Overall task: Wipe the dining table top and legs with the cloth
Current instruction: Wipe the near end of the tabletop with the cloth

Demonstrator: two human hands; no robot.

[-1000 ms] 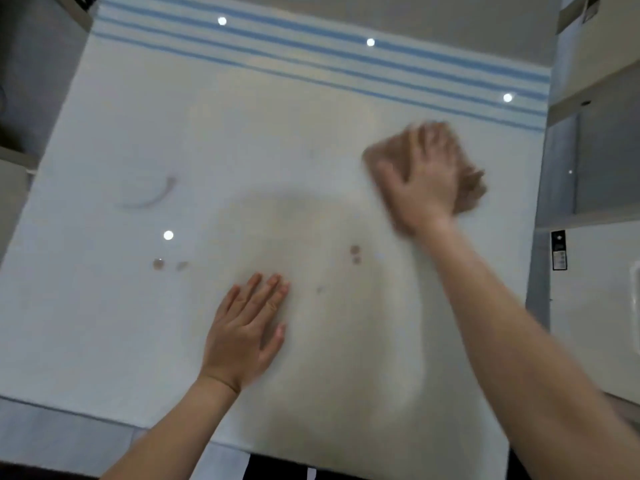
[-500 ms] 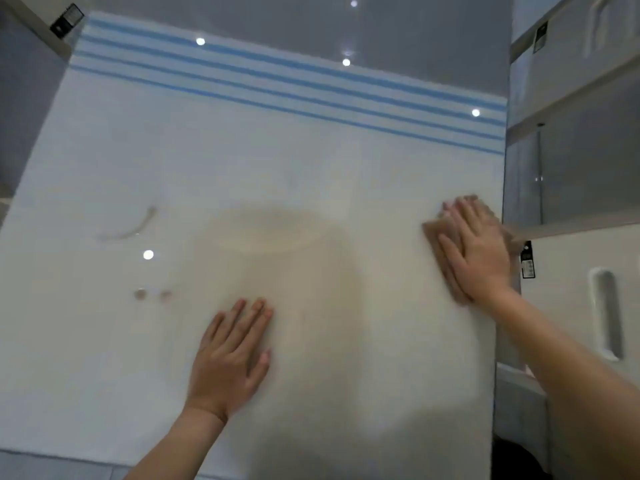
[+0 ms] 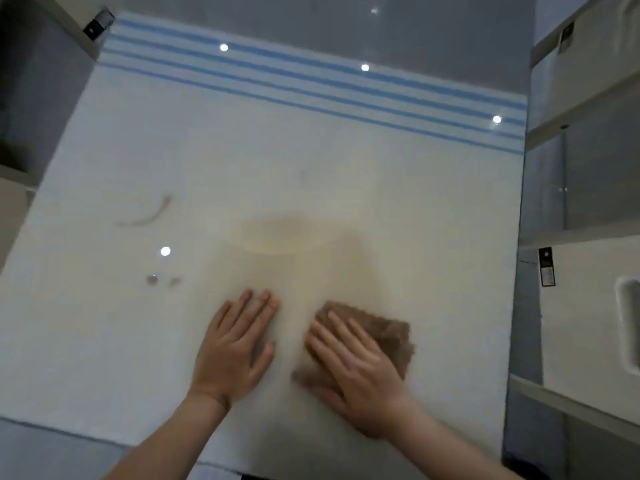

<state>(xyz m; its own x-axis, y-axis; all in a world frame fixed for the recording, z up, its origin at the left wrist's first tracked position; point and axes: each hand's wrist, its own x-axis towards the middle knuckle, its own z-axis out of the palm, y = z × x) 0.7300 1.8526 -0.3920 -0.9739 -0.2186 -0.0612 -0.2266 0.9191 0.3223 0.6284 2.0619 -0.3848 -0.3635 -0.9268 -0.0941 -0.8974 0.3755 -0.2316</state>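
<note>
Cloth (image 3: 381, 330), brown and folded thick, lies on the table top (image 3: 242, 150) close to its near edge and right of the middle, pinned under the right hand (image 3: 360, 379). That hand's fingers are straight and slightly spread, pressing flat, not gripping. The left hand (image 3: 235, 351) rests palm-down just beside it, apart from the cloth, fingers straight and nearly together. Since the cloth is only pressed, I judge a fast stroke could let it bunch or slip out from under the palm. A pale tan patch (image 3: 277, 237) spreads beyond both hands, and wiping through it may drag it wider instead of lifting it. The marks toward the left edge sit well apart from the cloth and could be missed; the braced left hand may also leave prints on the glossy surface. No legs show, so that part looks undone. Counted: one cloth, two hands, one tan patch, one curved smear (image 3: 149, 214), two small spots (image 3: 151, 280), and what look like four blue stripes (image 3: 311, 81) along the far edge.
</note>
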